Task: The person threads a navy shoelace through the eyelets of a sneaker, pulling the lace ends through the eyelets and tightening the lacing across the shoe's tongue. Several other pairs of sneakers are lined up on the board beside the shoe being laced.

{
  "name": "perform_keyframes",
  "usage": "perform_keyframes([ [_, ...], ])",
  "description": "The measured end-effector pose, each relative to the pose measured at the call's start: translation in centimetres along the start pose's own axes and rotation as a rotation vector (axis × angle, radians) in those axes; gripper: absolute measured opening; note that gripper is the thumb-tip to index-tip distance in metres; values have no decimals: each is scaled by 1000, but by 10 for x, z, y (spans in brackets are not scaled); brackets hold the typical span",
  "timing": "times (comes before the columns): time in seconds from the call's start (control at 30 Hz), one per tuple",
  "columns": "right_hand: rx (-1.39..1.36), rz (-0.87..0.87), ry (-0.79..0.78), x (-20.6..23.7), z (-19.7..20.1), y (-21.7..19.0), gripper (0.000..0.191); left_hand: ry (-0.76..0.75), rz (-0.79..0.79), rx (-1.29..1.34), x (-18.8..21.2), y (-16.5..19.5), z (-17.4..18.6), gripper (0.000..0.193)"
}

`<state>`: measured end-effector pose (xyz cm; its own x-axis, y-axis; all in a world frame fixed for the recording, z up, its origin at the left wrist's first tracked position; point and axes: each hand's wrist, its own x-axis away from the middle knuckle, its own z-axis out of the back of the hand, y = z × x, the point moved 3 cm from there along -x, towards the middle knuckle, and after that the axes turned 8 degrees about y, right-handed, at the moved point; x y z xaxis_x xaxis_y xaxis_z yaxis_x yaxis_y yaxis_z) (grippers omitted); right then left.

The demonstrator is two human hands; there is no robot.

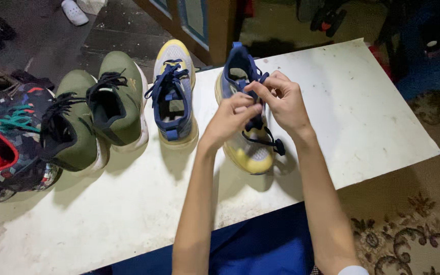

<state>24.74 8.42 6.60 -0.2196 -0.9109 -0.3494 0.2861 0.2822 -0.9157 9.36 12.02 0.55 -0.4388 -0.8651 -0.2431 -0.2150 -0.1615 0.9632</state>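
Note:
A blue, grey and yellow sneaker point(253, 153) lies on the white table point(362, 117), toe towards me. Both my hands are over its tongue. My left hand point(230, 119) pinches the dark blue lace point(268, 140) from the left. My right hand point(281, 99) pinches the same lace from the right, fingertips almost touching the left ones. A loop of lace hangs over the shoe's right side. The matching sneaker point(173, 97) stands just to the left, heel towards me, laces loose.
Further left stand two olive green sneakers point(118, 102) point(72, 122) with black laces, then a multicoloured patterned shoe point(11, 137) with teal laces at the table's left end. A patterned carpet point(413, 224) lies to the right. A white sandal point(74, 11) rests on the dark floor behind.

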Motion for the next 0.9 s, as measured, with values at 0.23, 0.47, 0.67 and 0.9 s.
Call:
perform_keyframes([
  [0.23, 315, 130, 41, 30, 8, -14, 40, 30, 102, 67, 5, -5, -8, 22],
  [0.47, 687, 39, -110, 107, -5, -5, 108, 52, 161, 62, 2, -1, -8, 23],
  [0.67, 753, -56, -79, 120, -10, 16, 99, 92, 153, 76, -1, 9, -6, 27],
  [0.9, 780, -38, -39, 127, -11, 21, 92, 157, -47, 49, -45, 33, 4, 30],
])
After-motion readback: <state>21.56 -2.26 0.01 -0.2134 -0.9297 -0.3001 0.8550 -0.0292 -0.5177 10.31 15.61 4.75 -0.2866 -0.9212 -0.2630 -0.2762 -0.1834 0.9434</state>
